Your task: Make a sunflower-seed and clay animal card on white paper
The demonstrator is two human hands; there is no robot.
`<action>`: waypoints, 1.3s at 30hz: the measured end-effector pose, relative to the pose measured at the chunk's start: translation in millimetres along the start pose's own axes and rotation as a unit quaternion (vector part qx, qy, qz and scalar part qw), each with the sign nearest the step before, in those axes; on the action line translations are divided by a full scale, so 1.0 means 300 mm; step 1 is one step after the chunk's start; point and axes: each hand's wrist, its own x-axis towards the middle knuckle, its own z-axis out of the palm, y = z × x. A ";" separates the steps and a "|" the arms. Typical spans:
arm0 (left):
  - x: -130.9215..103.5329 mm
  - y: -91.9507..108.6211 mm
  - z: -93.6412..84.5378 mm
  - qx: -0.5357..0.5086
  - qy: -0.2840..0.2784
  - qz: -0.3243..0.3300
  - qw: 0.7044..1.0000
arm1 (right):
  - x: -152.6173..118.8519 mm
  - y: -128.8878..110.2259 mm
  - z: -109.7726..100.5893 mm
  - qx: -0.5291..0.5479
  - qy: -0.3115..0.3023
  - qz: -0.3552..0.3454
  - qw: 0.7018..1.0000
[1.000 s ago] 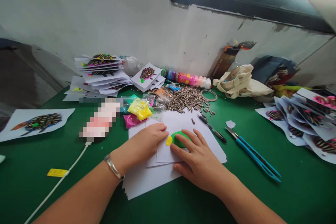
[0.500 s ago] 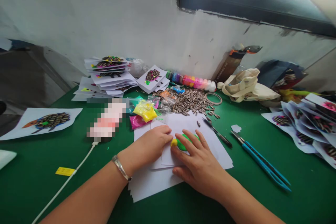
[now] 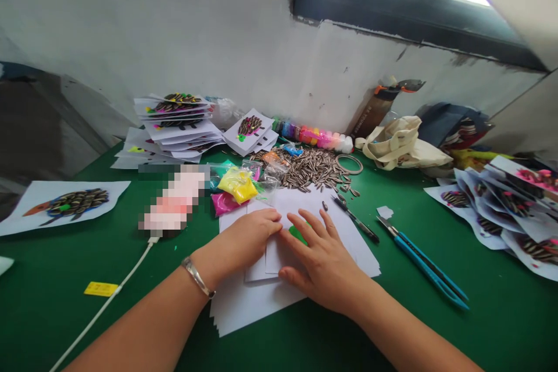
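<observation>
White sheets (image 3: 244, 302) lie stacked on the green table. On the top sheet sits a flat green piece of clay (image 3: 298, 233), partly covered by my right hand (image 3: 320, 258). The fingers of that hand are spread over the clay. My left hand (image 3: 253, 238), with a silver bracelet on its wrist, rests at the left edge of the top sheet. Its fingers are pressed together, and what they hold, if anything, is hidden. Bags of yellow clay (image 3: 239, 185) and pink clay (image 3: 224, 204) lie just beyond my left hand.
Striped seeds (image 3: 307, 168) are heaped behind the paper. A pen (image 3: 357, 220) and blue tweezers (image 3: 429, 267) lie to the right. Seed pictures stand stacked at the back left (image 3: 185, 136) and far right (image 3: 518, 203). A white cable (image 3: 98, 314) crosses the left side.
The view has shifted slightly, so things appear a little further left. The yellow piece beside the green clay no longer shows. My right hand remains spread over the clay.
</observation>
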 end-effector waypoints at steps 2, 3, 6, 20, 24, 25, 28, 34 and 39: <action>0.003 -0.007 0.003 -0.003 -0.007 0.004 1.000 | 0.015 -0.001 -0.002 -0.006 -0.007 0.001 1.000; 0.003 -0.009 0.005 -0.003 -0.010 0.004 1.000 | 0.020 -0.002 -0.001 -0.007 -0.006 0.002 1.000; 0.001 -0.014 0.011 0.007 -0.006 0.005 1.000 | 0.024 0.000 0.005 -0.003 0.004 0.010 1.000; -0.011 -0.030 0.033 0.027 0.009 0.007 1.000 | 0.009 0.034 0.034 0.016 0.029 0.022 0.999; -0.008 -0.020 0.027 0.025 0.017 0.009 1.000 | 0.002 0.042 0.033 0.028 0.024 0.028 0.999; -0.007 -0.016 0.024 0.023 0.018 0.008 1.000 | 0.000 0.043 0.033 0.031 0.024 0.030 0.999; -0.005 -0.004 0.014 0.014 0.018 0.009 1.000 | -0.002 0.043 0.032 0.033 0.028 0.032 0.999; -0.003 0.004 0.003 0.015 0.016 0.012 1.000 | 0.000 0.037 0.021 0.043 -0.005 0.025 0.999; -0.004 0.002 0.006 0.016 0.020 0.008 1.000 | -0.005 0.035 0.017 0.043 -0.004 0.011 0.999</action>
